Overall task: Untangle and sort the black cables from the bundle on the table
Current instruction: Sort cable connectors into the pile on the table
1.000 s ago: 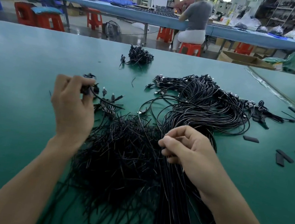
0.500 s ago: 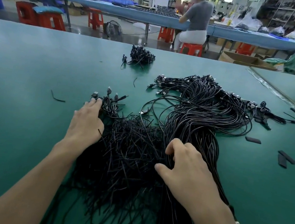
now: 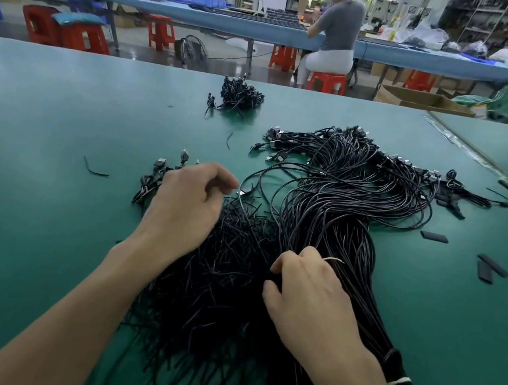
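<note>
Black cable bundle (image 3: 341, 203) | left hand (image 3: 187, 206) grip loose | right hand (image 3: 309, 304) grip pinching its strands

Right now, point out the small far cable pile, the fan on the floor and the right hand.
Small far cable pile (image 3: 241, 94), head view, pile's middle.
Fan (image 3: 194, 51), head view, grille.
Right hand (image 3: 309, 304), head view, back of hand.

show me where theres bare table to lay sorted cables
Widest bare patch: the green table left of the left hand, holding only a stray cable scrap. Also free: between the far small cable pile and the connector cluster. Crowded: the main bundle and the black strips on the right.
</note>
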